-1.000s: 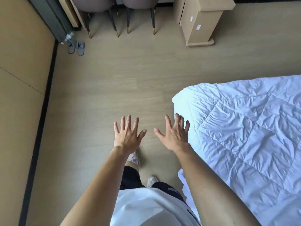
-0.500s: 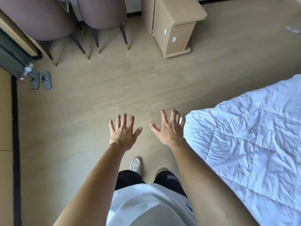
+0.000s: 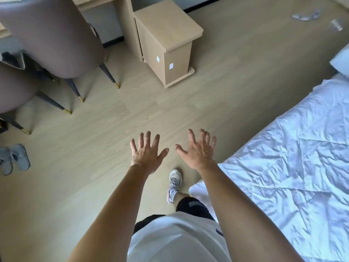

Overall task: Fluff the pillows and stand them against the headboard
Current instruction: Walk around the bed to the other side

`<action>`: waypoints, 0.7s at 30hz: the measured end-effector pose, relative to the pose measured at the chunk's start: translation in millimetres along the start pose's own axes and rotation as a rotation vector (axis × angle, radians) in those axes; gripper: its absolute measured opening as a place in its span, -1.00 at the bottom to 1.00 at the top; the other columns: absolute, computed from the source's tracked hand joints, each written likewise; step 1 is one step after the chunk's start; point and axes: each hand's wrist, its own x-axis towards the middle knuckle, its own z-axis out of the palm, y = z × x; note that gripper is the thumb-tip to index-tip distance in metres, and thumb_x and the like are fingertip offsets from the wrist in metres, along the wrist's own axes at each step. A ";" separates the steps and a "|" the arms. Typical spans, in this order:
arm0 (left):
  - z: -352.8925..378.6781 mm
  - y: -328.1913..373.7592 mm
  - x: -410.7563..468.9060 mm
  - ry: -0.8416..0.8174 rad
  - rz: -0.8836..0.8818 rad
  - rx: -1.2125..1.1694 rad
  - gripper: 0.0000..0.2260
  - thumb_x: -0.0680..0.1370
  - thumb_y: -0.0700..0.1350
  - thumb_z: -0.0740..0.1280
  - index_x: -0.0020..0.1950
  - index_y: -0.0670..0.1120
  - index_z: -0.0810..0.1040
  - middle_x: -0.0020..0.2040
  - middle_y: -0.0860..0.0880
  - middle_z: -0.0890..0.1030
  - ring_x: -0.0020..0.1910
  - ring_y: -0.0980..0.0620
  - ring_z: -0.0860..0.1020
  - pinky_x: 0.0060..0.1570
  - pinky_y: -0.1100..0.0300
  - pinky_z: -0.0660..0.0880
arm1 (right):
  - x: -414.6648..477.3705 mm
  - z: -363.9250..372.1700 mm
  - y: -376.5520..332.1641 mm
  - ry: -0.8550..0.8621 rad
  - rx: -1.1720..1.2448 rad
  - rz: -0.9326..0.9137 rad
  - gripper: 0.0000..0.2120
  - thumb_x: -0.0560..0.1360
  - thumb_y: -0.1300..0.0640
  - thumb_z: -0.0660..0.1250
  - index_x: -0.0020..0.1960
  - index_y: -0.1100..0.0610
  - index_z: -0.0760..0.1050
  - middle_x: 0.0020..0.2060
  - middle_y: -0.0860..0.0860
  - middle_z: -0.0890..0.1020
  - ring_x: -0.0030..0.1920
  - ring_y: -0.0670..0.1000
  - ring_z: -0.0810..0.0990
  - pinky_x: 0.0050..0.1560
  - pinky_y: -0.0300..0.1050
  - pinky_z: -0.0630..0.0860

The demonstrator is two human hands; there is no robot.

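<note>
Both hands are held out over the wooden floor [image 3: 117,133], fingers spread and nothing grasped: the left hand [image 3: 147,154] beside the right hand [image 3: 198,151]. A white pillow [image 3: 340,60] is seen at the far end of the bed, beyond the rumpled white quilt [image 3: 294,167].

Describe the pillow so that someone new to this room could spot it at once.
Start at the bed with the wrinkled white quilt on the right. Follow its edge to the far end, at the picture's right border: the pillow is the smooth, puffy white corner there, unlike the creased, stitched quilt below it.
</note>
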 end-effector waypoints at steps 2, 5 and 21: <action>-22.6 16.2 42.8 -0.008 0.044 0.012 -0.33 0.57 0.37 -0.12 0.60 0.06 -0.03 0.62 -0.10 -0.08 0.59 -0.16 -0.17 0.49 -0.30 -0.18 | 37.1 -16.9 9.1 -0.008 0.028 0.046 -0.18 0.46 -0.46 0.02 0.57 -0.03 0.05 0.52 0.23 0.14 0.52 0.24 0.04 0.49 0.31 -0.11; -57.1 41.0 101.6 0.003 0.090 0.014 -0.33 0.57 0.37 -0.11 0.60 0.06 -0.02 0.62 -0.10 -0.07 0.59 -0.16 -0.16 0.49 -0.30 -0.17 | 86.1 -42.5 22.9 -0.005 0.022 0.099 -0.18 0.46 -0.47 -0.01 0.57 -0.03 0.04 0.52 0.24 0.14 0.52 0.24 0.05 0.48 0.31 -0.09; -164.2 193.7 420.6 -0.082 0.474 0.164 -0.34 0.59 0.35 -0.14 0.61 0.07 -0.11 0.63 -0.07 -0.15 0.59 -0.14 -0.23 0.50 -0.25 -0.22 | 335.6 -120.8 130.8 0.036 0.089 0.538 -0.21 0.47 -0.44 -0.05 0.54 0.00 0.12 0.45 0.23 0.23 0.47 0.25 0.15 0.46 0.36 -0.08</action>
